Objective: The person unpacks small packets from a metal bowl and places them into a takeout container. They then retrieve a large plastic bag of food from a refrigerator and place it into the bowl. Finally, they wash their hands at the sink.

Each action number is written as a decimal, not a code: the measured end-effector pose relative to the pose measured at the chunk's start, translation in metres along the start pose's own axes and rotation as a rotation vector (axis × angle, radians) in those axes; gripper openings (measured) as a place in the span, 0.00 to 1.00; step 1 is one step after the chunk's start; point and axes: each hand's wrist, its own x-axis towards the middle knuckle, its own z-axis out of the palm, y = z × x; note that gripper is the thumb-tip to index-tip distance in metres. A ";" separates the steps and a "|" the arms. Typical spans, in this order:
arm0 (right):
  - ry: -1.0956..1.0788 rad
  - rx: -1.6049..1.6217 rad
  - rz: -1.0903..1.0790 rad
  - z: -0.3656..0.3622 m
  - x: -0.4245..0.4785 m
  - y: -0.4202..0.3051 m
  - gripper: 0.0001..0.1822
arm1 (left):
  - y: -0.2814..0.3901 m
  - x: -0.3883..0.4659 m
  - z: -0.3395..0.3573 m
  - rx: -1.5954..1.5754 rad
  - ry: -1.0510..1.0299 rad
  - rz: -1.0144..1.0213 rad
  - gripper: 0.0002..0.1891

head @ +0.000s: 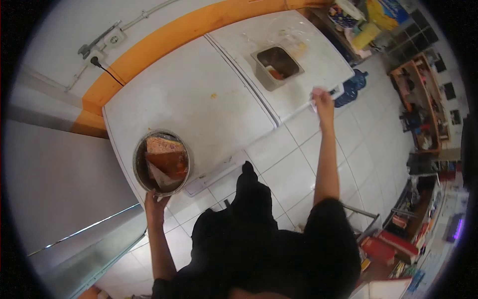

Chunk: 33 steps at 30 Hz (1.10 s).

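My left hand (pixel 155 205) is at the near rim of a round metal pot (pixel 189 159), its fingers touching the rim. Inside the pot lie a reddish-brown slab or packet and an orange-speckled piece (pixel 162 144); what they are is unclear. The pot stands at the left end of a white chest freezer's lid (pixel 179 89). My right hand (pixel 323 99), its fingers bent together, is at the freezer's front right edge, with something small and pinkish at the fingertips, too blurred to name. Up and left of it stands a rectangular steel food pan (pixel 269 80) with dark and orange contents.
Clear plastic film (pixel 276 30) lies at the lid's back right. A black plug (pixel 96 61) sits in a wall socket. Blue water jugs (pixel 348 93) stand on the tiled floor past the freezer. An orange shelf unit (pixel 403 101) and a cluttered table are at the right.
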 end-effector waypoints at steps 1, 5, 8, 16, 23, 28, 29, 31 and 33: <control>-0.020 -0.131 -0.140 0.003 0.053 0.006 0.15 | 0.008 -0.018 0.023 0.036 0.179 -0.112 0.31; 0.224 -1.015 -0.242 0.057 0.224 0.011 0.71 | -0.013 -0.082 0.044 0.084 0.506 -0.123 0.29; -0.018 -0.985 -0.229 0.096 0.283 0.002 0.75 | -0.015 -0.114 0.086 0.188 0.382 -0.196 0.26; -0.143 -0.874 -0.394 0.186 0.424 0.009 0.18 | -0.060 -0.151 0.164 -0.032 0.362 -0.380 0.23; -0.119 -0.087 -0.556 0.201 0.480 -0.050 0.17 | -0.101 -0.153 0.157 -0.066 0.302 -0.430 0.24; -0.184 -0.222 -1.056 0.194 0.415 -0.164 0.23 | -0.077 -0.158 0.121 0.006 0.312 -0.318 0.19; -0.197 -0.149 -1.085 0.196 0.381 -0.192 0.20 | -0.076 -0.163 0.108 0.017 0.332 -0.265 0.17; -0.284 0.179 -0.984 0.182 0.256 -0.280 0.15 | -0.053 -0.177 0.082 0.247 0.266 -0.058 0.17; -0.366 0.395 -0.983 0.164 0.132 -0.353 0.13 | -0.032 -0.193 0.059 0.361 0.246 0.157 0.19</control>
